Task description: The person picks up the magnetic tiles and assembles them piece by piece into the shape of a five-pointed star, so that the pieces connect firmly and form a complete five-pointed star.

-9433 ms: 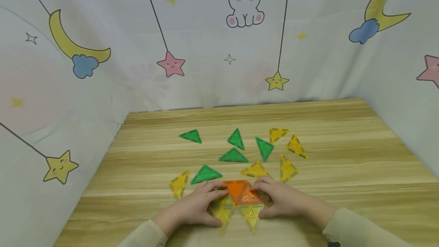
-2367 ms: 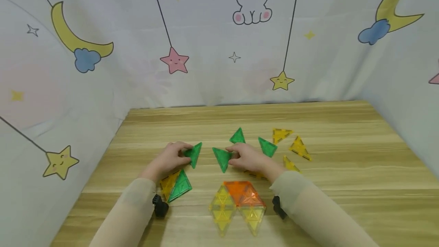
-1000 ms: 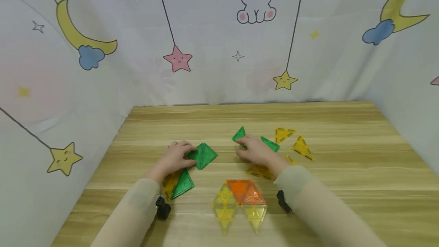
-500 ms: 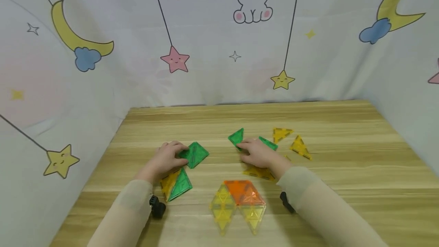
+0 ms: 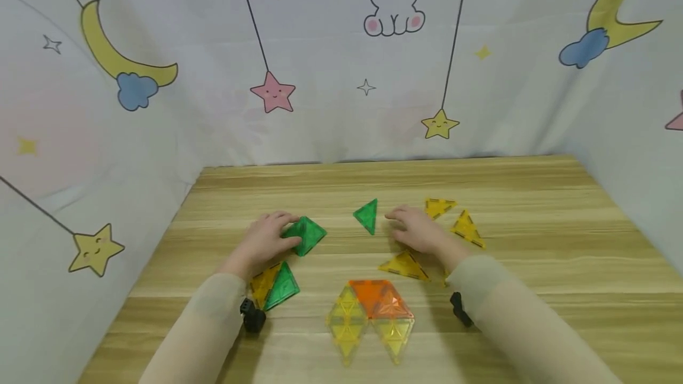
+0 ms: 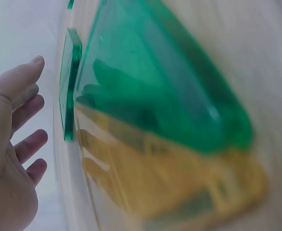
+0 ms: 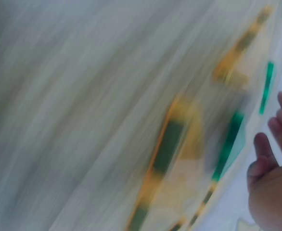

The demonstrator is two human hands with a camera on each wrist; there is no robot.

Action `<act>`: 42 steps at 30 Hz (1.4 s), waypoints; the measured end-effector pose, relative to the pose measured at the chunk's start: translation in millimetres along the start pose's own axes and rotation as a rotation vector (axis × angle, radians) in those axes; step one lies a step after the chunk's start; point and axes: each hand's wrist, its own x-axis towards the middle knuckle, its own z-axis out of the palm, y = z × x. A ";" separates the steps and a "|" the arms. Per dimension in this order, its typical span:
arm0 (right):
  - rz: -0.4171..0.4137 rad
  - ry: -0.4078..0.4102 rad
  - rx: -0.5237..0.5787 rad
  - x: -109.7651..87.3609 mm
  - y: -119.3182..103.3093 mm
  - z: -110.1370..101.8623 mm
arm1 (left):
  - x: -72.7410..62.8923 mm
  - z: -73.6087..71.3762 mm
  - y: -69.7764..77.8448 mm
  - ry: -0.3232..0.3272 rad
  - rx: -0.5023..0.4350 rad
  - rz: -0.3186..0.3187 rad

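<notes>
Magnetic tiles lie on the wooden table. My left hand (image 5: 265, 237) has thumb and fingers spread beside two green triangle tiles (image 5: 313, 234) joined edge to edge, its fingertips overlapping them in the head view. The left wrist view shows its fingers apart, a green tile (image 6: 71, 86) just beyond. My right hand (image 5: 418, 230) hovers with loosely bent fingers, holding nothing, right of a single green triangle tile (image 5: 367, 216). Another green tile (image 7: 230, 144), hidden by that hand in the head view, shows near it in the right wrist view.
An amber tile (image 5: 262, 287) and a green tile (image 5: 284, 289) lie joined below my left hand. Orange tiles (image 5: 368, 296) and pale yellow tiles (image 5: 347, 328) form an arch in front. Several amber tiles (image 5: 404, 265) lie around my right arm. A printed curtain (image 5: 331, 123) stands behind.
Earlier, a green tile from my right hand joined the one at my left hand. Since half a second ago, my right hand has left the single green tile, moving right; that tile has turned slightly.
</notes>
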 end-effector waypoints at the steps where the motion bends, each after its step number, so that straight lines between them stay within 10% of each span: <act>1: 0.005 -0.003 -0.011 -2.4 4.1 -2.0 | 2.0 -0.2 2.8 -0.004 0.004 0.008; 23: 0.058 0.033 -0.114 -33.0 38.1 -13.6 | 66.7 44.9 81.0 -0.072 -0.024 0.079; 42: 0.063 -0.017 -0.105 -2.5 11.9 -0.5 | 64.5 52.8 87.5 0.076 0.091 -0.146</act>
